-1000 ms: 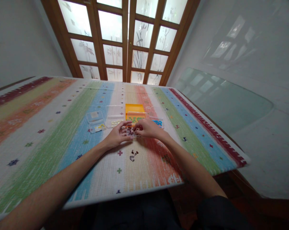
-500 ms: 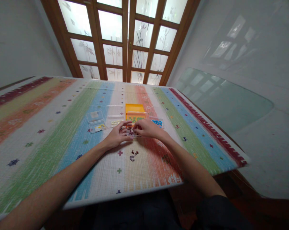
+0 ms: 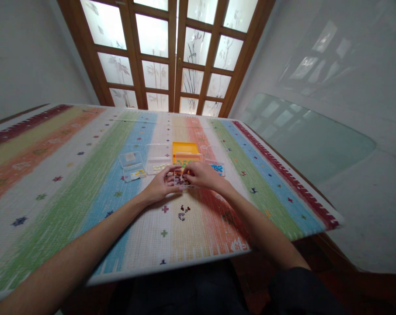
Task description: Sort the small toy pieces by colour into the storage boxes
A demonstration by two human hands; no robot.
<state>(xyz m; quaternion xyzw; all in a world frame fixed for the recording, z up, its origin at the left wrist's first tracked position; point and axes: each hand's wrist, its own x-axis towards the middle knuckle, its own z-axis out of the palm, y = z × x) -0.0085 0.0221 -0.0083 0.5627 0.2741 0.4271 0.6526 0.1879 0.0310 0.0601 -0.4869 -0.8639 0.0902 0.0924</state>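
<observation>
My left hand (image 3: 160,184) curls around the left side of a small clear plastic box (image 3: 179,184), gripping it. Dark reddish-brown and purplish little pieces (image 3: 179,178) lie inside that box. The fingertips of my right hand (image 3: 203,175) are pinched together and reach down into the box from the right; whatever they grip is too small to make out. Nearer to me on the cloth is a loose cluster of dark red and grey-purple pieces (image 3: 184,212).
Behind my hands stand an open yellow box (image 3: 185,145) with green pieces, a clear box of cream pieces (image 3: 159,167) and blue pieces (image 3: 217,169) in another box. An open clear box (image 3: 131,159) with yellow pieces sits left. A striped cloth (image 3: 142,245) covers the table.
Almost nothing differs. The right fingers have shifted very slightly inside the box; the left hand keeps its grip. The view has moved a touch.
</observation>
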